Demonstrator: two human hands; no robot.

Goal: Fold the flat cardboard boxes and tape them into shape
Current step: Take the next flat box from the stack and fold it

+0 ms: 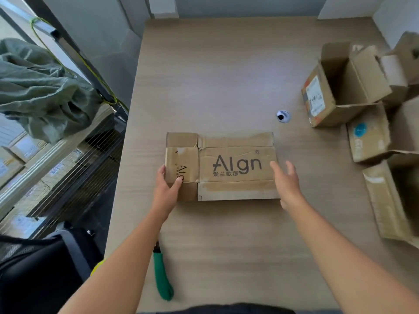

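On the wood-grain bench (226,75) by white walls (249,5) lies one flat box (235,166), left hand (165,191) holding its left edge, right hand (285,184) with grip wide at its right edge; one green cutter (162,277), at least four opened boxes (344,91) at the right.

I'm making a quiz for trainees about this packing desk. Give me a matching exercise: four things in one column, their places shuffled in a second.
Things:
1 flat box
2 green-handled tool
3 open boxes
4 grey-green sack

Places:
A right side of the table
B off the table, to the left
C mid-table, its left edge held by the left hand
D near the table's front edge, left of centre

Pairs: 1-C, 2-D, 3-A, 4-B.
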